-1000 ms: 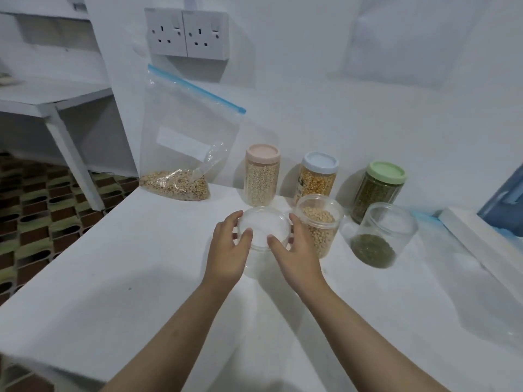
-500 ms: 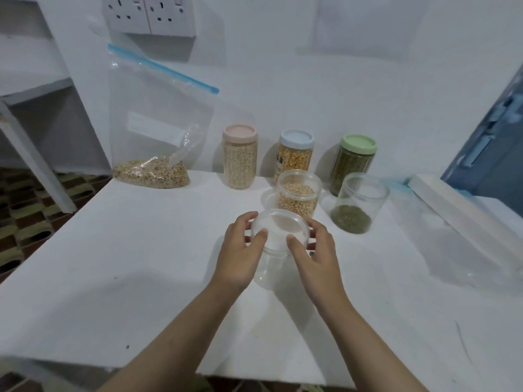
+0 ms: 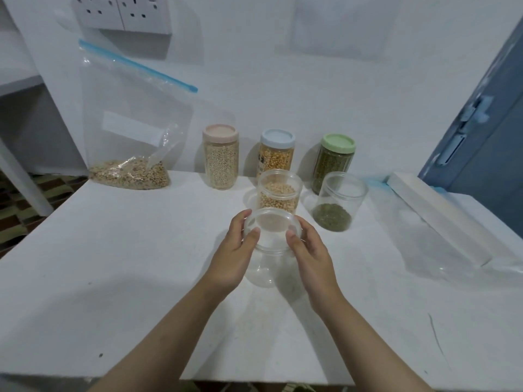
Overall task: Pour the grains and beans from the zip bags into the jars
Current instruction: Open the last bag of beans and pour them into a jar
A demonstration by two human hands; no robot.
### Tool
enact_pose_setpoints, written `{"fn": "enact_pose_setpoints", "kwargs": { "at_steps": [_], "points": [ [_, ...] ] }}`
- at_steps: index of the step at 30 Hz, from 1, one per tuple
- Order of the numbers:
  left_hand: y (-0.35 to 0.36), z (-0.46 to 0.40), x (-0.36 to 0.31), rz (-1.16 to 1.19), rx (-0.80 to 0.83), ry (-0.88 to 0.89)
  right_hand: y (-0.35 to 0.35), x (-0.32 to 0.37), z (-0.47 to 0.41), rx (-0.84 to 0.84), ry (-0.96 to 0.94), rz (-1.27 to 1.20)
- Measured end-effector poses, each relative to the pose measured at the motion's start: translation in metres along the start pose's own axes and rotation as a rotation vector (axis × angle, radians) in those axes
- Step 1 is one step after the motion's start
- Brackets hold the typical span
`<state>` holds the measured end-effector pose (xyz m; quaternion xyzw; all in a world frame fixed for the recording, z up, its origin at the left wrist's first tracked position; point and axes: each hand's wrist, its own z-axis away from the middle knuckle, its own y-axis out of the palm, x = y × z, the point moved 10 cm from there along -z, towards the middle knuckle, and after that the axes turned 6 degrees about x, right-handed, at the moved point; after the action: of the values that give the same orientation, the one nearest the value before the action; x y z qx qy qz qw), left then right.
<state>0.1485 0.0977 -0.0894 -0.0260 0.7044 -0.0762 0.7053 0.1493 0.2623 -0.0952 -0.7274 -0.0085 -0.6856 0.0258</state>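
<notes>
Empty jar [image 3: 267, 250] at near centre of bench [image 3: 113, 264] is gripped at its rim by left hand [image 3: 236, 250] and right hand [image 3: 308, 250]. Two open jars are part-filled; the zip bag [image 3: 133, 137], far left, is not yet emptied.

Bare table [image 3: 119, 267] lies open left of the hands; ahead, two open jars [image 3: 278, 193] and three lidded jars [image 3: 220, 157] crowd the way.
</notes>
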Motion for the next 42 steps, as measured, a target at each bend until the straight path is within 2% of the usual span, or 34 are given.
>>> {"fn": "enact_pose_setpoints", "kwargs": {
  "at_steps": [5, 15, 20, 24, 27, 29, 33, 42],
  "points": [
    [-0.004, -0.003, 0.003, -0.004, 0.0, -0.02, 0.0, -0.005, -0.008, 0.035, 0.005, 0.033],
    [0.002, -0.002, 0.005, 0.019, 0.106, -0.022, -0.001, 0.002, -0.021, 0.116, 0.03, 0.146],
    [0.005, -0.001, 0.009, 0.095, 0.137, -0.035, -0.01, 0.004, -0.01, 0.004, 0.019, 0.034],
    [0.007, 0.001, 0.007, 0.128, 0.141, 0.004, 0.005, -0.004, 0.0, 0.142, 0.026, -0.045],
    [0.007, 0.0, 0.011, 0.133, 0.137, 0.006, -0.002, -0.012, -0.003, 0.095, 0.049, -0.063],
    [0.007, -0.001, 0.013, 0.131, 0.135, 0.011, -0.006, -0.014, -0.003, 0.085, 0.039, -0.052],
    [0.007, -0.001, 0.012, 0.145, 0.135, 0.026, 0.008, -0.008, 0.008, 0.223, 0.002, 0.048],
    [0.014, 0.007, 0.003, 0.139, 0.294, 0.091, -0.001, -0.012, 0.004, 0.17, 0.01, 0.082]
  ]
}}
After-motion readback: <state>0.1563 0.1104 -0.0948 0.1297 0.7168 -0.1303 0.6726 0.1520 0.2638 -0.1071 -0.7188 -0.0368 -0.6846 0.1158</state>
